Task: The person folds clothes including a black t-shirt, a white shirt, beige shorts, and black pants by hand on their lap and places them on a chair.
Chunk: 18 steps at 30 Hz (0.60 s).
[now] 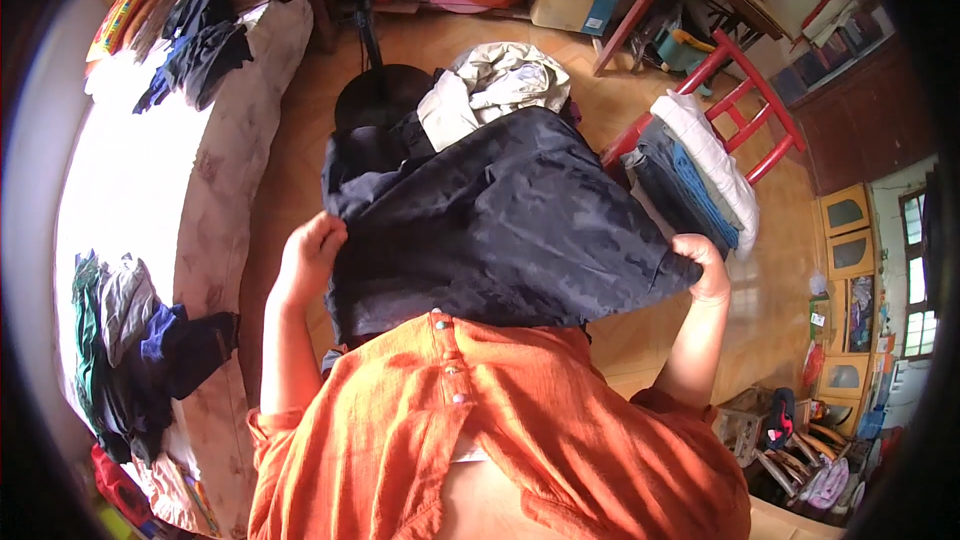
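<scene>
- Position: the dark garment (500,230) is in front of the person, between the two hands, its near edge meeting the orange shirt (580,410).
- Left hand (315,252): fingers are clamped on the garment's left edge.
- Right hand (706,265): fingers are clamped on the garment's right corner; the thumb and fingertips close on a small pinch of fabric.
- Reason for grip: the wide, two-ended hold appears to spread the fabric flat and limit sagging. Edge contact leaves the middle panel uncovered.
- Long axis: runs crosswise, left hand to right hand, dipping slightly toward the right.
- Direction: the right corner tapers and points to the person's right. The far edge slopes up from the left to a peak, then falls toward the right hand.
- Pale cloth (500,85): heaped just beyond the far edge, probably within reach; its support is hidden.
- Folded stack (700,160): layered at the red chair (762,88), apparently to stay neat and separate.
- Bed (135,185): at left, carrying loose clothes (205,55).
</scene>
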Each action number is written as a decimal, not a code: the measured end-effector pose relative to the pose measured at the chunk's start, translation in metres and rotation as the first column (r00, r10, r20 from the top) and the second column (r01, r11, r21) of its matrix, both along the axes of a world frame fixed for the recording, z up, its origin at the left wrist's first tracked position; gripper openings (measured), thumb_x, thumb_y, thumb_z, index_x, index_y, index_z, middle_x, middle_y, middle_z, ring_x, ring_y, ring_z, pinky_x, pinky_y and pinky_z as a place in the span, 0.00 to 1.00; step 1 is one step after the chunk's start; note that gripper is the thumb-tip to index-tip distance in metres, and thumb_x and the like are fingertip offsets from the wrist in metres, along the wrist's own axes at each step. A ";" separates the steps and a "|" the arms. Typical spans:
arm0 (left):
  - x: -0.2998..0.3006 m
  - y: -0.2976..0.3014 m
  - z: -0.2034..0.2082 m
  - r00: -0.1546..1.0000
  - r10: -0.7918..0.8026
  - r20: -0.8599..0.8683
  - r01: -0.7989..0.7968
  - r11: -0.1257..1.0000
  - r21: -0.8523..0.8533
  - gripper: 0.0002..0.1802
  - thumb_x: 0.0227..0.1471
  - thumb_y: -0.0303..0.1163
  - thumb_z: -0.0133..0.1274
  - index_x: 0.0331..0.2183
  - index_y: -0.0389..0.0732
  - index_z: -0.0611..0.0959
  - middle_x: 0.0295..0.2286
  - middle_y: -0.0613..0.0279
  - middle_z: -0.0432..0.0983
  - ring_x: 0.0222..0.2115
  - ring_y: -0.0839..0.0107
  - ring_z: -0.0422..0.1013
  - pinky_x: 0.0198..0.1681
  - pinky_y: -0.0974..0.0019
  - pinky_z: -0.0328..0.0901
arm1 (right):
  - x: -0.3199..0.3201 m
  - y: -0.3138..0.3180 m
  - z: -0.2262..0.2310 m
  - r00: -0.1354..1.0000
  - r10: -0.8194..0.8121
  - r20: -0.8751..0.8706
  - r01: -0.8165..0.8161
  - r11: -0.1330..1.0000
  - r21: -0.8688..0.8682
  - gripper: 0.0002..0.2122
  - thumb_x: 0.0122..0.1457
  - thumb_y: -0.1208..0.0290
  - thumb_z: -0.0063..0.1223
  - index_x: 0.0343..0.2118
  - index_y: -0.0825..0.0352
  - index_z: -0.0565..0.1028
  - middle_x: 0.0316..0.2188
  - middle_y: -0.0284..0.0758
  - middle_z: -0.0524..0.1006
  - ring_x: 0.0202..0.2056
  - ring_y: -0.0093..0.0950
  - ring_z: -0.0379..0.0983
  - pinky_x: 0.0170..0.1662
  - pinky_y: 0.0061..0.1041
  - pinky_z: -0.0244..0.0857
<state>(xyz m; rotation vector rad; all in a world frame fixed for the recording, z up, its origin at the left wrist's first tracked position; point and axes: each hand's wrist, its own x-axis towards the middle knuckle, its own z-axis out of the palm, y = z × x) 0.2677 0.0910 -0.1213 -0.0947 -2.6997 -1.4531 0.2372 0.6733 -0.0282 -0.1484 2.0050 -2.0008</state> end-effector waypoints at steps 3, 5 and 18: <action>0.026 0.012 -0.001 0.992 0.106 0.063 -0.111 0.990 0.086 0.03 0.54 0.23 0.54 0.31 0.37 0.76 0.23 0.63 0.71 0.27 0.74 0.67 0.34 0.71 0.65 | -0.001 -0.051 0.037 0.981 0.181 0.069 -0.173 0.980 -0.101 0.13 0.51 0.77 0.46 0.13 0.64 0.59 0.14 0.24 0.61 0.17 0.19 0.59 0.22 0.26 0.53; 0.034 0.013 0.004 0.966 0.189 0.177 -0.222 0.956 0.190 0.03 0.55 0.23 0.54 0.31 0.37 0.75 0.23 0.67 0.68 0.27 0.78 0.64 0.34 0.74 0.63 | -0.007 -0.109 0.063 0.834 0.410 -0.370 -0.407 0.909 0.090 0.14 0.52 0.76 0.48 0.13 0.65 0.59 0.13 0.28 0.60 0.15 0.29 0.58 0.21 0.29 0.52; 0.056 0.080 0.158 0.984 -0.125 -0.127 0.152 0.961 0.233 0.35 0.44 0.38 0.66 0.52 0.35 0.71 0.44 0.50 0.73 0.48 0.60 0.70 0.53 0.61 0.62 | -0.016 -0.286 0.061 0.737 0.432 -0.521 -0.373 0.901 0.219 0.11 0.43 0.87 0.53 0.30 0.67 0.68 0.24 0.32 0.69 0.29 0.24 0.68 0.35 0.21 0.64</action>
